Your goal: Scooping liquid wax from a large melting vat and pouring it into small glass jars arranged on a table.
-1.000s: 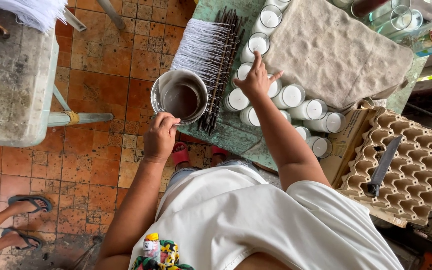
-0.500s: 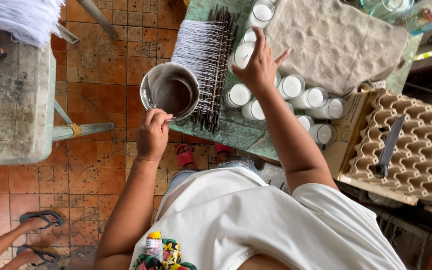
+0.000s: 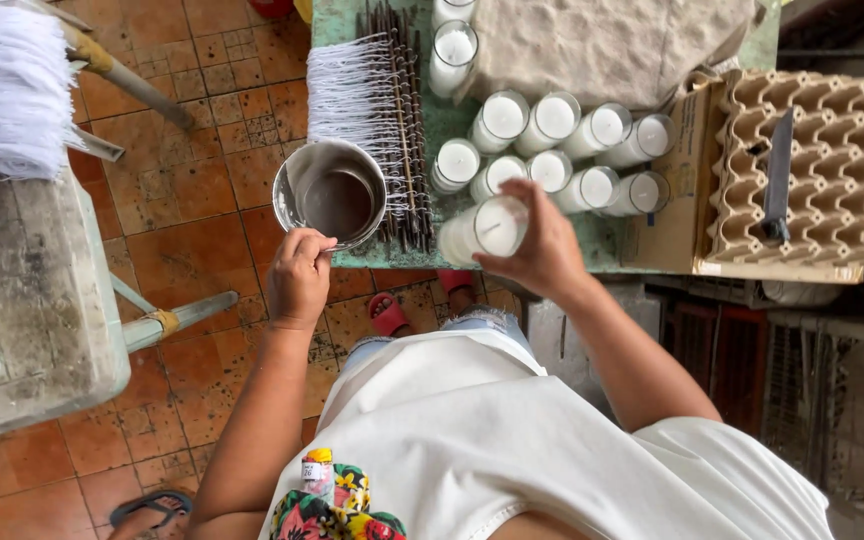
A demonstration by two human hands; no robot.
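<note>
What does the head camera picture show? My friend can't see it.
Seen from above, a person's right hand lifts a glass candle off a green table, while the left hand holds a metal pot. More candles and white wicks lie nearby.

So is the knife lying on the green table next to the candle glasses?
No, the knife lies on the cardboard egg tray, to the side of the candle glasses.
</note>
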